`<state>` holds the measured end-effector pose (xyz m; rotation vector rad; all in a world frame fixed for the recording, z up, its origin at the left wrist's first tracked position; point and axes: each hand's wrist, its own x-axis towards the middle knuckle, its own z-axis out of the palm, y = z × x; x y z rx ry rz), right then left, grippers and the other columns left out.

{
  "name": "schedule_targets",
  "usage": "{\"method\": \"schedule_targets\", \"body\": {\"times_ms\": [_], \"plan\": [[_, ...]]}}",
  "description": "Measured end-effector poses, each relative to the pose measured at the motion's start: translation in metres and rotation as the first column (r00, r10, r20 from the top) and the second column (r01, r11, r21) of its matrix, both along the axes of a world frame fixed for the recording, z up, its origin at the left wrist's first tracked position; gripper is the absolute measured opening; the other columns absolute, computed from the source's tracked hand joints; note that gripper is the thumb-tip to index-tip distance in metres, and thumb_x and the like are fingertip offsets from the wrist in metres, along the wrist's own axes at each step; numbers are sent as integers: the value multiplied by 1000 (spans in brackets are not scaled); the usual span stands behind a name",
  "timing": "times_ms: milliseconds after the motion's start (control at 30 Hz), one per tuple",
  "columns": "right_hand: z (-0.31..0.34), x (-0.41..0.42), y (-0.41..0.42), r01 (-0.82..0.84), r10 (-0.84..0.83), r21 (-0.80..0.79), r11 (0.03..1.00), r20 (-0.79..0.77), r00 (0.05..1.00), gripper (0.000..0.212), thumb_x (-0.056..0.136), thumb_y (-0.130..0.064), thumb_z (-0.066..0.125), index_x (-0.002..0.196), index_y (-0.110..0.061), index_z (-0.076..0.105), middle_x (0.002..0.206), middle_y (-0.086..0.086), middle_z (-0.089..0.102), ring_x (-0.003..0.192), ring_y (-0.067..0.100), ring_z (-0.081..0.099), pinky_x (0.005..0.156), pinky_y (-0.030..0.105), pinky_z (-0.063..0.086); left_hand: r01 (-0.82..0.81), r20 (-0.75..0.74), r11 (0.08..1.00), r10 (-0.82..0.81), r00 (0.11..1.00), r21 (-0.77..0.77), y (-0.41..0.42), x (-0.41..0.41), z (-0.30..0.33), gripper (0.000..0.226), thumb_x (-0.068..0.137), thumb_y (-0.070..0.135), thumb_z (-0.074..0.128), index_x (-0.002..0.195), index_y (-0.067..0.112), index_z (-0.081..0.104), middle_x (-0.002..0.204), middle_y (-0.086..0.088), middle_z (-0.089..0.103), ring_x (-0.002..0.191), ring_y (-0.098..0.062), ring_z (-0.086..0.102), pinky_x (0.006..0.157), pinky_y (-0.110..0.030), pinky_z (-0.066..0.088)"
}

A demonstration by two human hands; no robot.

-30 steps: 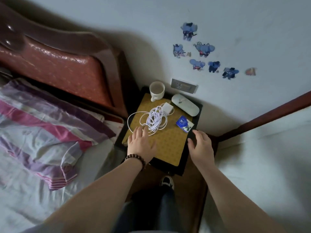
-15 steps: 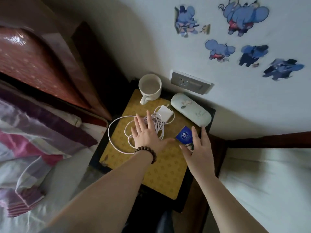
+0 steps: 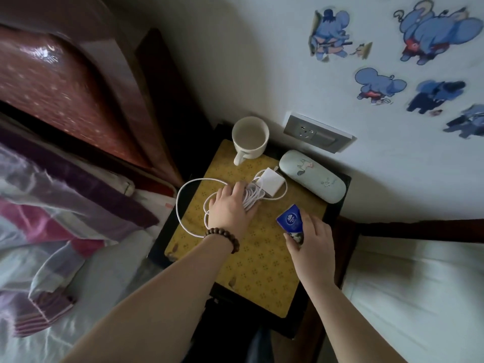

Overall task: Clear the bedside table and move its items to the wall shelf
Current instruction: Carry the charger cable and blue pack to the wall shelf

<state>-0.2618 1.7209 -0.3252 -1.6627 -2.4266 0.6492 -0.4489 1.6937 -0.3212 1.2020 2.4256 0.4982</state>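
The bedside table (image 3: pixel 337 200) is dark, topped with a yellow patterned mat (image 3: pixel 259 268). On it stand a white mug (image 3: pixel 250 136) at the back, a pale green glasses case (image 3: pixel 311 176) at the back right, and a white charger block (image 3: pixel 271 180) with its coiled white cable (image 3: pixel 188 187). My left hand (image 3: pixel 230 212), with a bead bracelet at the wrist, is closed over the cable coil. My right hand (image 3: pixel 313 243) grips a small blue tissue pack (image 3: pixel 289 221) tilted up off the mat. No wall shelf is in view.
A bed with a red padded headboard (image 3: pixel 65 87) and striped pillow (image 3: pixel 60 205) lies to the left. Another white bed (image 3: pixel 419 297) sits right of the table. A wall socket (image 3: pixel 318 133) and blue elephant stickers (image 3: pixel 432 30) are on the wall behind.
My view has come closer to the table. My left hand has curled its fingers onto the cable coil, and my right hand has closed on the tissue pack and tipped it up.
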Motion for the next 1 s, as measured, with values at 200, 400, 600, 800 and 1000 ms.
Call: {"method": "schedule_targets", "body": {"times_ms": [200,400,600,800,1000], "plan": [[48,-19,-9,6,-10,-37,999,-93,996,59,80,-32,70,131,-12,47,122,8,57,109,19,50,83,30,47,-60,159,992,42,986,109,-25,-19,56,42,81,53,62,114,29,52,95,9,54,88,-16,55,75,-41,52],[141,-51,-25,-18,13,-24,1000,-200,980,56,82,-32,68,131,-17,45,120,1,54,112,16,48,84,29,45,-145,187,967,106,977,209,-72,-47,143,37,79,55,63,109,34,54,93,12,56,83,-8,55,69,-29,49],[217,-94,-53,-196,210,81,977,-239,948,64,79,-32,71,134,-16,44,124,4,55,114,17,49,91,32,46,-304,167,895,262,950,326,-142,-74,214,38,77,61,58,108,40,52,93,17,57,82,-1,55,67,-23,44],[251,-138,-80,-450,470,136,882,-294,832,62,82,-35,66,136,-17,43,119,1,55,105,12,49,84,22,42,-487,151,756,472,868,437,-204,-89,250,38,74,62,57,107,44,51,94,18,58,82,-3,56,69,-26,49],[260,-174,-122,-693,697,153,705,-329,637,62,82,-34,68,135,-13,43,121,5,54,108,17,47,84,29,47,-672,131,570,708,693,473,-279,-79,262,44,79,53,67,115,31,55,104,4,67,89,-15,63,75,-35,54]]}}
